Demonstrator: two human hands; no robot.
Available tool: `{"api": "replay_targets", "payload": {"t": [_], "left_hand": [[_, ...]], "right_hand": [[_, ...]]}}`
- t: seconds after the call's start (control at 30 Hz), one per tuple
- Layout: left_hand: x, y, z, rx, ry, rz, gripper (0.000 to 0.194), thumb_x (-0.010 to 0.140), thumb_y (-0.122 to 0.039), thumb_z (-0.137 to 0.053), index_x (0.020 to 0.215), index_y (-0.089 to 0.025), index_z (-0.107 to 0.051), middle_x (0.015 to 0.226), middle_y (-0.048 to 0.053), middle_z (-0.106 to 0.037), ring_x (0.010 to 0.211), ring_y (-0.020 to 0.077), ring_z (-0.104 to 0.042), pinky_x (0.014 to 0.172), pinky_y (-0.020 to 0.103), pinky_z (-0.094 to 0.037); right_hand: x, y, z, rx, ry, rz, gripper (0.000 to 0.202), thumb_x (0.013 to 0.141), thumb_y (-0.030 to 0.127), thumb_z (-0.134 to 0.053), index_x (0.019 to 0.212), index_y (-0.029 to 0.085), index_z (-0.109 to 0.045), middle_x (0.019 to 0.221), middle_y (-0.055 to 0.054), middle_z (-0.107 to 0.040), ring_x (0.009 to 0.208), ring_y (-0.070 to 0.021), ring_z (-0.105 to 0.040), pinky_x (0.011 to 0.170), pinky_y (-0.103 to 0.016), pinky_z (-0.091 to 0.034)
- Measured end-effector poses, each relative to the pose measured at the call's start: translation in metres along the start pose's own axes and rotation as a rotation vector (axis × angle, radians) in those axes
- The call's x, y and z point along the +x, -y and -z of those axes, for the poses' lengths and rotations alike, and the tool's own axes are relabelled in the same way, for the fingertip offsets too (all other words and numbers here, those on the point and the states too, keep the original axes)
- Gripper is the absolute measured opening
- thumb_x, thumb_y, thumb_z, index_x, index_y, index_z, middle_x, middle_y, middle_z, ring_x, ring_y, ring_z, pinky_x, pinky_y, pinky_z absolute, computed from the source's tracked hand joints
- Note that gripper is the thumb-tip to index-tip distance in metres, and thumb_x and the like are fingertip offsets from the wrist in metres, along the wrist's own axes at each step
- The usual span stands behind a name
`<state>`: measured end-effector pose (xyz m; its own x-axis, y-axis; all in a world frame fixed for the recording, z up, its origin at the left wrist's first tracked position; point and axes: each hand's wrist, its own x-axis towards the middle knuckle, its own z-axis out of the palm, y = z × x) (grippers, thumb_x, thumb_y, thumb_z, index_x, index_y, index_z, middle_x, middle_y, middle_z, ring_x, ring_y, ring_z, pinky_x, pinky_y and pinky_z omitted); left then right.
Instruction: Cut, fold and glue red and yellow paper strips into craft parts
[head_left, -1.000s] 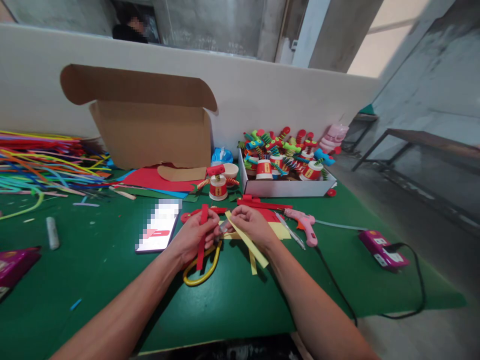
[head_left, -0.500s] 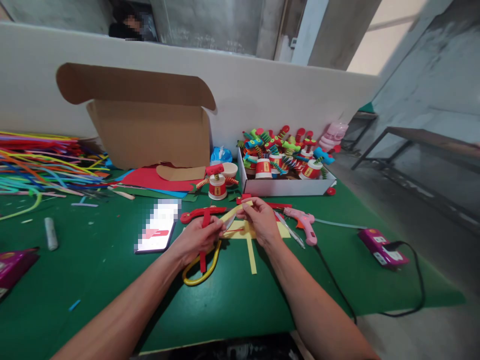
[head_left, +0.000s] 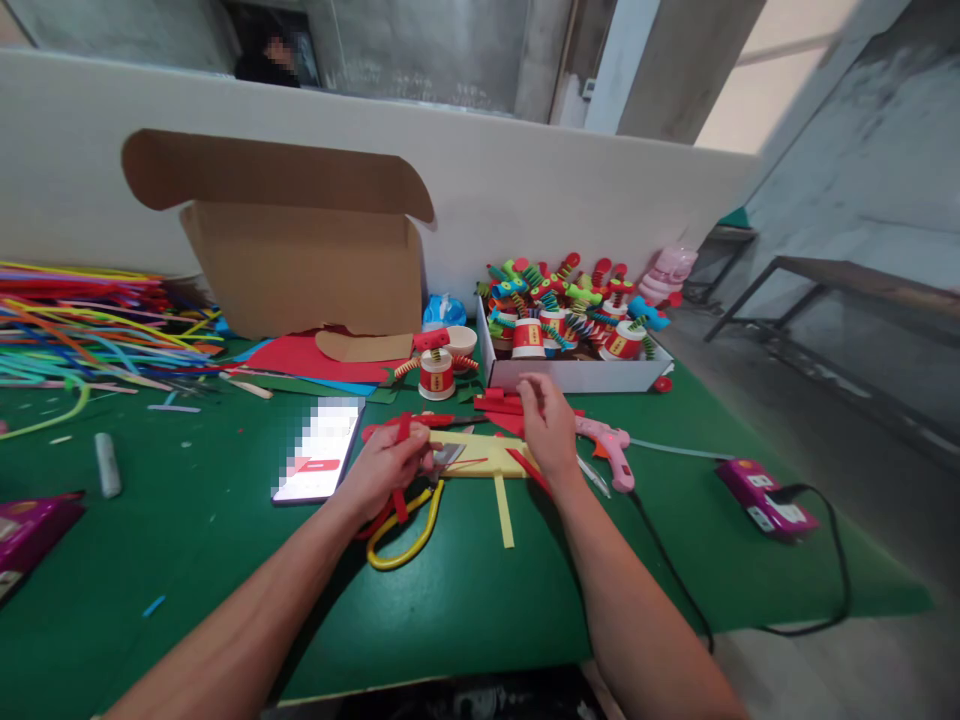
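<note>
My left hand [head_left: 391, 460] has its fingers closed on a narrow red paper strip [head_left: 403, 428], which shows above and below them. Under and beside it lie scissors with a yellow handle [head_left: 405, 560]; their blade rests by the fingertips. My right hand [head_left: 550, 430] is raised over the right end of a pale yellow paper piece [head_left: 480, 455], its fingers bent and apart with nothing visible in them. A red strip [head_left: 529, 470] runs under that hand. A thin yellow strip [head_left: 504, 515] points toward me. Beside my right hand lies a pink glue gun [head_left: 611, 445].
A white box [head_left: 585, 376] of paper-cup figures stands behind, with one red cup figure [head_left: 436, 375] beside it. A phone [head_left: 319, 450] lies left. Colourful strips [head_left: 97, 330] are piled far left. The glue gun's black cable [head_left: 671, 570] crosses the right side.
The yellow strip is no longer held up between my hands. My right hand has let go and shifted up and right. My left hand has moved slightly left, keeping the red strip.
</note>
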<state>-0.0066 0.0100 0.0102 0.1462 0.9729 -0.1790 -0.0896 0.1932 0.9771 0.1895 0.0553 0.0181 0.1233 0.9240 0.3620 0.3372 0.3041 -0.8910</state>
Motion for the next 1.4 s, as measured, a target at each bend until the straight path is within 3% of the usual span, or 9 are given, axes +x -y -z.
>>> {"api": "replay_targets", "payload": {"t": [0.13,0.2,0.43,0.57,0.67,0.77,0.9,1.13,1.4], "left_hand": [[-0.003,0.004,-0.006,0.145,0.112,0.022,0.041,0.073,-0.052,-0.058,0.06,-0.013,-0.051,0.049,-0.004,-0.041,0.039,0.003,-0.027,0.036,0.017,-0.015],[-0.004,0.004,-0.009,0.147,0.133,0.041,0.042,0.072,-0.053,-0.058,0.062,-0.014,-0.051,0.048,-0.005,-0.039,0.039,0.0031,-0.026,0.036,0.017,-0.015],[-0.003,-0.005,-0.005,-0.094,0.08,0.177,0.033,0.074,-0.047,-0.059,0.07,-0.017,-0.045,0.054,-0.008,-0.037,0.036,0.0012,-0.019,0.034,0.015,-0.008],[-0.001,-0.007,0.0,-0.209,0.047,0.146,0.019,0.078,-0.035,-0.054,0.078,-0.017,-0.049,0.059,-0.006,-0.043,0.039,0.0024,-0.027,0.034,0.013,-0.013],[-0.003,-0.007,0.001,-0.217,0.164,0.158,0.019,0.08,-0.034,-0.051,0.078,-0.015,-0.051,0.063,-0.002,-0.05,0.041,0.0025,-0.03,0.034,0.013,-0.017],[-0.009,-0.005,-0.002,-0.194,0.335,0.236,0.024,0.082,-0.036,-0.05,0.076,-0.013,-0.053,0.062,0.001,-0.054,0.039,0.0027,-0.03,0.033,0.013,-0.017],[-0.014,-0.002,-0.009,-0.129,0.457,0.294,0.028,0.082,-0.039,-0.049,0.075,-0.012,-0.055,0.06,0.002,-0.055,0.037,0.0029,-0.032,0.031,0.013,-0.019],[-0.009,-0.001,-0.013,0.018,0.229,0.096,0.029,0.075,-0.042,-0.06,0.078,-0.016,-0.048,0.057,-0.001,-0.059,0.035,0.0063,-0.046,0.031,0.015,-0.033],[-0.009,0.001,-0.011,0.026,0.138,0.049,0.03,0.071,-0.041,-0.066,0.077,-0.015,-0.052,0.063,0.0,-0.062,0.043,0.0078,-0.053,0.041,0.018,-0.043]], "right_hand": [[-0.014,0.005,-0.01,-0.022,0.629,0.021,0.023,0.078,0.04,-0.057,0.083,0.019,-0.062,0.077,-0.001,-0.065,0.071,-0.0129,-0.059,0.066,-0.024,-0.044],[-0.021,0.006,-0.018,0.029,0.76,-0.05,0.022,0.076,0.04,-0.06,0.076,0.017,-0.06,0.068,0.001,-0.062,0.064,-0.0114,-0.057,0.059,-0.022,-0.042],[-0.024,-0.002,-0.021,0.16,0.702,-0.303,0.02,0.075,0.035,-0.06,0.072,0.015,-0.058,0.06,0.0,-0.061,0.056,-0.0102,-0.055,0.055,-0.021,-0.041],[-0.016,-0.008,-0.014,-0.155,0.658,-0.168,0.017,0.072,0.028,-0.062,0.062,0.015,-0.06,0.06,-0.001,-0.061,0.058,-0.0114,-0.053,0.054,-0.022,-0.037],[-0.014,-0.004,-0.013,-0.263,0.589,-0.035,0.011,0.07,0.027,-0.064,0.07,0.016,-0.066,0.069,-0.002,-0.064,0.066,-0.0128,-0.054,0.06,-0.024,-0.038],[-0.019,0.006,-0.019,0.033,0.567,-0.067,0.023,0.075,0.033,-0.06,0.091,0.018,-0.065,0.078,-0.002,-0.066,0.068,-0.0119,-0.057,0.062,-0.024,-0.041],[-0.03,0.016,-0.029,0.359,0.694,-0.266,0.029,0.07,0.043,-0.064,0.08,0.017,-0.06,0.054,0.003,-0.059,0.051,-0.0116,-0.056,0.053,-0.023,-0.041],[-0.024,0.007,-0.025,0.311,0.471,-0.311,0.031,0.057,0.043,-0.073,0.062,0.014,-0.062,0.059,0.001,-0.06,0.054,-0.0091,-0.051,0.054,-0.022,-0.039],[-0.017,0.009,-0.021,0.161,0.516,-0.194,0.026,0.079,0.037,-0.054,0.071,0.015,-0.065,0.067,-0.001,-0.063,0.063,-0.011,-0.054,0.061,-0.022,-0.041]]}}
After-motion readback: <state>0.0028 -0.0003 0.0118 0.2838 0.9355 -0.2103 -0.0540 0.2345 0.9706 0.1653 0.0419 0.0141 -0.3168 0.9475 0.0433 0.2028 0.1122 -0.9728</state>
